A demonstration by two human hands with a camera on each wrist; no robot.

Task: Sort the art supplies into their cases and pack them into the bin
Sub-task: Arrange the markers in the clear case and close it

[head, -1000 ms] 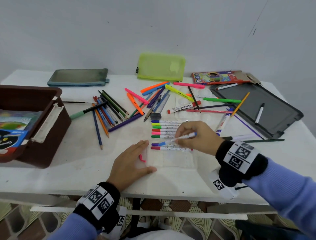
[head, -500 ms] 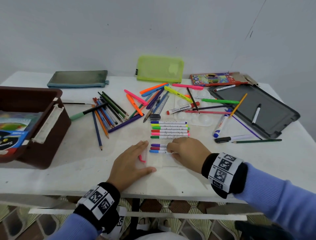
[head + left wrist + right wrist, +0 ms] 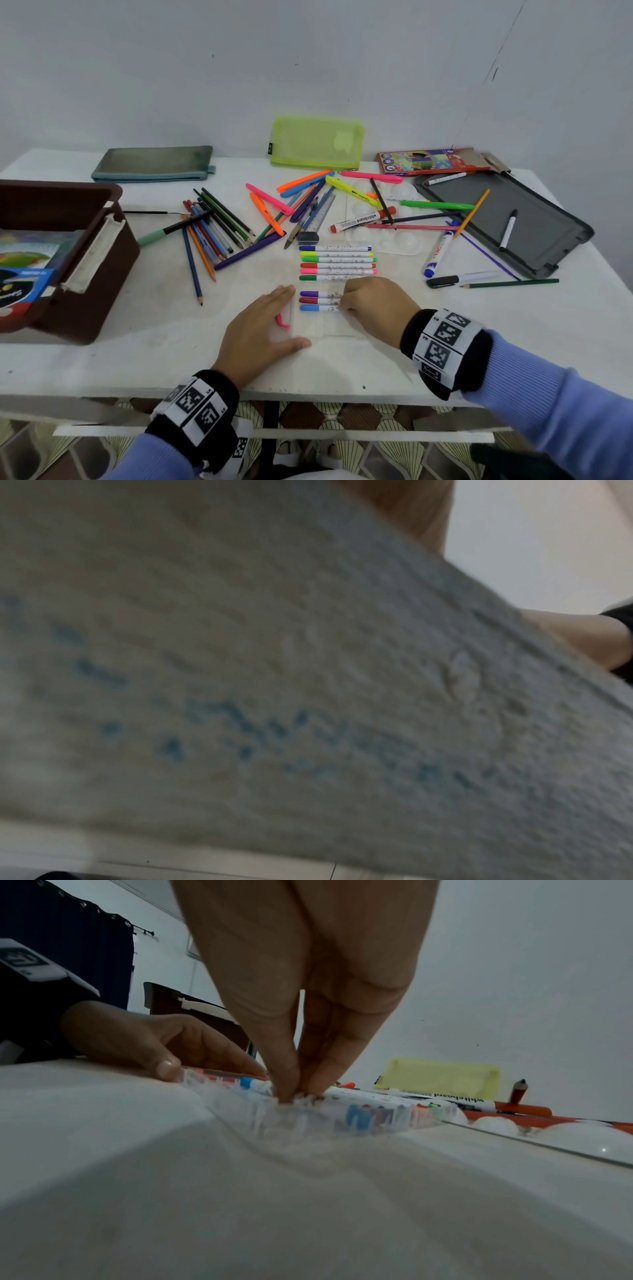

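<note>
1. Nearest: left hand [image 3: 263, 329] lies flat on the desk [image 3: 137, 359], fingers [image 3: 277, 298] straight and together, thumb out along the near edge of the clear marker case [image 3: 323, 325]. It seems to be steadying the case. Left wrist view is just blurred surface.
2. Right hand [image 3: 371, 296] is curled, thumb & fingertips [image 3: 291, 1088] pinched down on the light-blue marker [image 3: 317, 308], which sits in the case as its nearest pen.
3. Step in hand, I'd say: seating that marker in its slot. Next calls for letting go, then fetching another from the loose row (six left) w/o nudging the case.
4. Blue marker's long axis runs left-right across the desk, parallel to the purple marker [image 3: 315, 294] and magenta marker [image 3: 315, 300] beside it; coloured caps point left.
5. Further: loose markers [image 3: 337, 262] lie in the same orientation, just beyond.
6. Far left: the brown bin [image 3: 85, 274], well apart.
</note>
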